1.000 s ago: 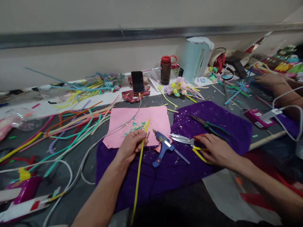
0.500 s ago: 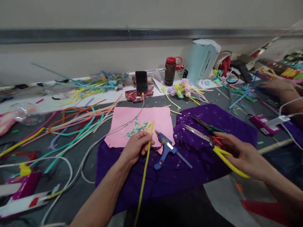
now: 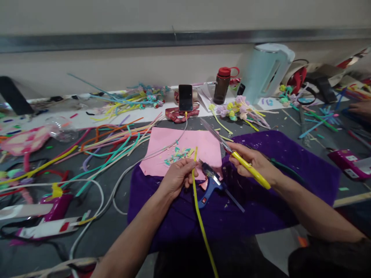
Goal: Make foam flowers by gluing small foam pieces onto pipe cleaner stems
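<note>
Between the thumb and fingers of my left hand [image 3: 180, 177] is a long yellow pipe cleaner [image 3: 201, 222]; a short end sticks up above the pinch and the rest hangs toward me. My right hand [image 3: 256, 160] is closed around scissors [image 3: 251, 170] with yellow handles, their blades pointing up and left, apart from the pipe cleaner. Just right of my left hand lies a blue glue gun [image 3: 213, 187] with a glue stick in its back. Small coloured clippings [image 3: 177, 155] are scattered on a pink sheet [image 3: 156, 141], which overlaps a purple cloth [image 3: 278, 210].
Pipe cleaners [image 3: 116, 141] spread across the left, crossed by a white cable [image 3: 114, 189]. At the back stand a phone [image 3: 185, 97], a brown bottle [image 3: 221, 88] and a pale blue kettle [image 3: 262, 73]. Finished pipe-cleaner flowers [image 3: 236, 109] lie before them. Another person's hand [image 3: 361, 109] shows at right.
My right hand has brought the scissors left and up, closer to my left hand. My left hand keeps its pinch on the pipe cleaner. The view has turned slightly left.
</note>
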The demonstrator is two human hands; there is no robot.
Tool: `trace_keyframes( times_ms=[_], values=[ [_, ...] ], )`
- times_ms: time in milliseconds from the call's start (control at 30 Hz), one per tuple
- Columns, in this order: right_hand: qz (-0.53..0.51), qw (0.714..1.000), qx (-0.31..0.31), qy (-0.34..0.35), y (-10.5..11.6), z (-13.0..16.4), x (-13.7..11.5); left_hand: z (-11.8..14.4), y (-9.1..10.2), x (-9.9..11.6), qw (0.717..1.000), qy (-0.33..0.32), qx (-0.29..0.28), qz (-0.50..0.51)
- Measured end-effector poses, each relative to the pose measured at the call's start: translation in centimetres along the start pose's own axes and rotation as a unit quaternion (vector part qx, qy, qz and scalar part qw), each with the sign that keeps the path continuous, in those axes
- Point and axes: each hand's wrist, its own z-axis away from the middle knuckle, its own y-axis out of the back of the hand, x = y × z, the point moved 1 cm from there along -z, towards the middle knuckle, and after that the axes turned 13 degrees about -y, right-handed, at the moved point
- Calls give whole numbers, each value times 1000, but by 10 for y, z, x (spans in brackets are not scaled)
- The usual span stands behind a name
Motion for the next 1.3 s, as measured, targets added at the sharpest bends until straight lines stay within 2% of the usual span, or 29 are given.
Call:
trace_keyframes(
  times_ms=[100,267,367,567,867,1300],
  values=[
    [-9,999,-12,-49,2,-2,4,0,-1,0,1000,6,5,3],
    [-15,977,-96,-193,2,20,5,-1,-3,-4,999,35,-15,21],
    [3,964,-123,-235,-1,27,-1,-2,-6,-6,998,50,-28,34],
    [25,962,-149,-226,-12,19,1,1,-6,-3,996,64,-52,35],
    [118,976,-99,-155,-30,14,0,4,2,-1,995,66,-74,31],
    [153,977,-67,-132,-34,10,10,5,0,-4,995,45,-85,25]
  ],
)
